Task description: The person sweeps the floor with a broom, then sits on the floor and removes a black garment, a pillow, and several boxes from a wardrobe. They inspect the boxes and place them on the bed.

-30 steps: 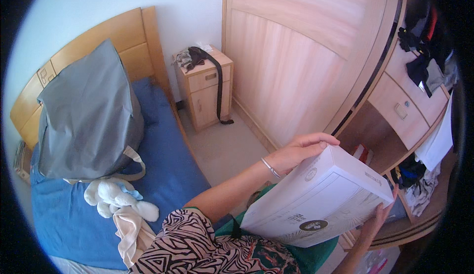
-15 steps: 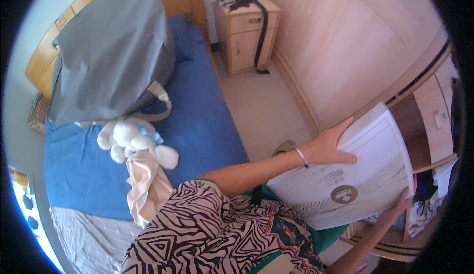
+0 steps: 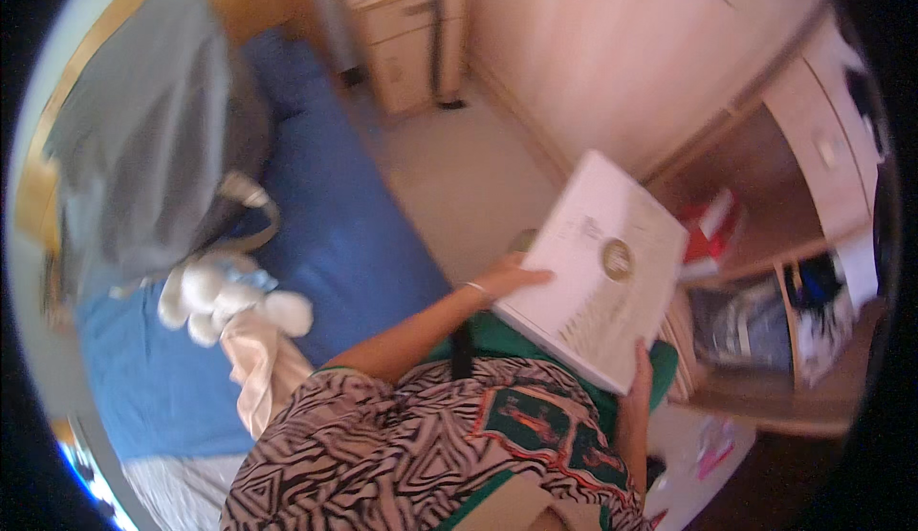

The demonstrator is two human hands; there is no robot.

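Observation:
Between my two hands is a flat white box (image 3: 574, 273) with a round gold-brown emblem and fine line patterns on its top. It is tilted in front of my body. My left hand (image 3: 512, 280), a light bracelet at its wrist, grips the box's left edge with the thumb over the top. At the lower right edge my right hand (image 3: 641, 370) holds it too; most of its fingers are hidden under the box.
On the right stands an opened cupboard with a shelf (image 3: 755, 259), a red and white box (image 3: 710, 230) and folded clothes (image 3: 741, 325). To the left, the blue-covered bed (image 3: 335, 196) bears a large grey bag (image 3: 153, 139) and a white plush toy (image 3: 229, 297). A nightstand (image 3: 406, 43) stands behind.
The white box has moved left, in front of my body, and swung to a flatter, turned angle. Both hands moved with it. My view has shifted right, bringing the red and white box into sight.

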